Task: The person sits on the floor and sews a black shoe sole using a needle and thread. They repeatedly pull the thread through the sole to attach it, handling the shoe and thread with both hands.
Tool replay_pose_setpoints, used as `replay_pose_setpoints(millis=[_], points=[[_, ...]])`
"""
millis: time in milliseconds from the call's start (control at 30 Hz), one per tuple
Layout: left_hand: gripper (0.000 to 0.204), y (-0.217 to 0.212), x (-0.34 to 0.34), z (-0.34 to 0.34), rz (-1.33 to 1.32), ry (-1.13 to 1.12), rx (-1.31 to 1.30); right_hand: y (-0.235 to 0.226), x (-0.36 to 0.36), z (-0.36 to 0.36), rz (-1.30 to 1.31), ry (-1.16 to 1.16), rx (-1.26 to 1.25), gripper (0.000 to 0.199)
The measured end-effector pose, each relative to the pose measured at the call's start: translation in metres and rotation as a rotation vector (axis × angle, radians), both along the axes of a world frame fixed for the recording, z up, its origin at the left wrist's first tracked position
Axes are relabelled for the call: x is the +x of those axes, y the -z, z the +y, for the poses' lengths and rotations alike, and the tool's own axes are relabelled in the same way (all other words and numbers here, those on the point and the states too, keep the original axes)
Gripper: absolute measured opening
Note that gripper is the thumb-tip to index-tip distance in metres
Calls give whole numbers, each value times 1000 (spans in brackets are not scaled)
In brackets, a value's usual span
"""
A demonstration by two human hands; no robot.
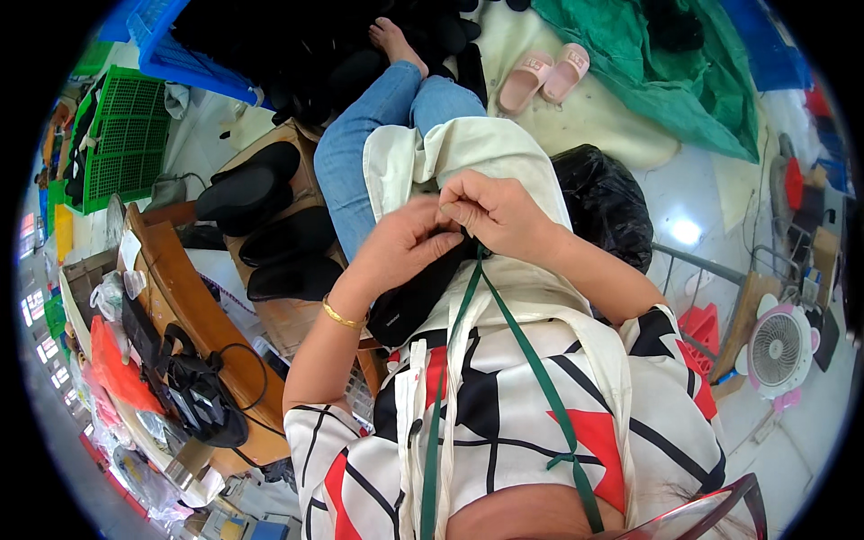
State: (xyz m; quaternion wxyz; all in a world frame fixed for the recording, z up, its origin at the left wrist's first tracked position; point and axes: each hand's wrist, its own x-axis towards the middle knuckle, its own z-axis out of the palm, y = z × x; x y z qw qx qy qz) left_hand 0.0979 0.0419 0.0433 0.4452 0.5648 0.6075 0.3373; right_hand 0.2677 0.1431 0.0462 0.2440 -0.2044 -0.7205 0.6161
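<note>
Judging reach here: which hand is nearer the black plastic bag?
Right. The right hand is to the left of the black plastic bag; the left hand is farther left, beyond the right hand.

On the straps of the pink slippers point(537, 67) you can see some lettering, and on the black item point(411, 299) before you there is one small pale mark; you cannot read this mark clearly.

Two hands point(400, 241), two pink slippers point(565, 76), one fan point(779, 349).
</note>
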Motion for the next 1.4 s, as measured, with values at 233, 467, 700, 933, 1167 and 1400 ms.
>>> replay_pose_setpoints(millis=[233,467,700,933,1167,1400], points=[[15,-4,2,-30,15,138,9,17,37,-7,-654,-65,335,35],[13,-6,11,-40,79,94,101,26,40,-25,-807,-96,328,34],[11,-5,16,-45,176,34,211,22,77,10,-652,-227,-31,22],[11,1,25,-42,76,9,253,3,77,6,-311,-237,-902,18],[11,5,29,-43,83,-24,263,21,35,-1,-479,-63,509,21],[9,2,31,-41,20,-67,282,20,17,-2,-474,-58,692,21]])
